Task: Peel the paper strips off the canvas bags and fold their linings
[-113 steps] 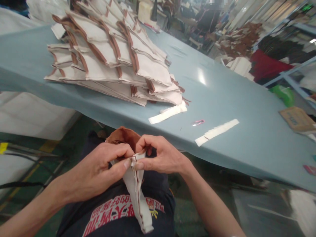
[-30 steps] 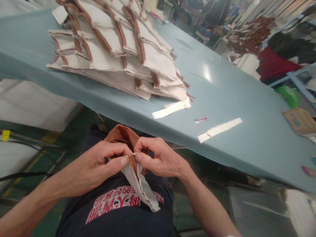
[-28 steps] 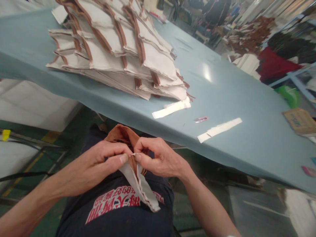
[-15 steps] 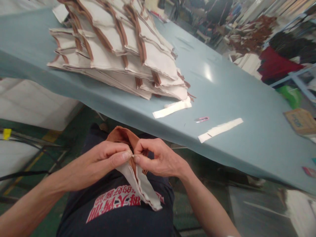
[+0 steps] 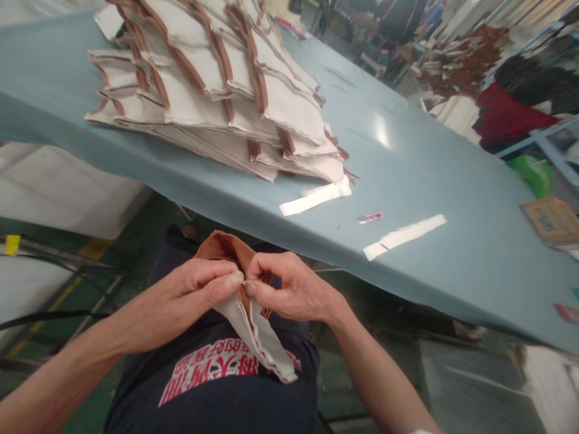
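From where I stood: left hand (image 5: 194,298) and right hand (image 5: 294,289) almost touching, both pinching one brown-and-white fabric piece (image 5: 274,349) over the dark apron (image 5: 217,410), probably to steady its edge. Snips (image 5: 371,217) lay at their 2 o'clock, likely for easy reach; fabric stack (image 5: 294,114) sat towards 12.

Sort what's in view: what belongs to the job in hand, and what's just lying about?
Seemingly part of the job:
white-and-brown cloth piece, pinched by left hand and right hand
likely the pile of similar pieces

Apparently lying about:
pink snips
pale strip by the pile
pale strip by the snips
cardboard box
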Available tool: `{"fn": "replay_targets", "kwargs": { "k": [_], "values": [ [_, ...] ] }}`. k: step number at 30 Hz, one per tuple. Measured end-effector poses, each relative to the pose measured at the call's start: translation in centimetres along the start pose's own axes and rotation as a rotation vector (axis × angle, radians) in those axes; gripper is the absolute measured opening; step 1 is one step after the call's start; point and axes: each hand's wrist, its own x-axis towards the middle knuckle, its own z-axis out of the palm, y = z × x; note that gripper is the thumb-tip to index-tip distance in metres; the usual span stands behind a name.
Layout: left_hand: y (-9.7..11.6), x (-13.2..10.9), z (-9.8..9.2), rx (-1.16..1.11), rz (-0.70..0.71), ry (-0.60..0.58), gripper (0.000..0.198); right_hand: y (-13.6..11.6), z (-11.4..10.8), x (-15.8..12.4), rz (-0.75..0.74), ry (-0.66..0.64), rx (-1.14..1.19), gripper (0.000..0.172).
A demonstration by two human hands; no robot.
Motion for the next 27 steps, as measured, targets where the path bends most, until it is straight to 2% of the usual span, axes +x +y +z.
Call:
{"fn": "replay_targets", "kwargs": {
  "k": [4,13,21,27],
  "values": [
    [0.03,0.10,0.24,0.021,-0.025,0.039,0.053,0.09,-0.07,0.00,0.009,0.005,-0.011,0.019],
    [0.24,0.41,0.52,0.036,-0.077,0.036,0.042,0.09,-0.09,-0.17,0.018,0.018,0.007,0.020],
    [0.61,0.33,0.29,0.009,0.013,0.044,0.048,0.47,0.00,-0.01,0.016,0.013,0.016,0.019],
    [0.08,0.18,0.95,-0.053,0.014,0.133,0.053,0.35,0.04,0.02,0.026,0.022,-0.016,0.017]
  ]
}}
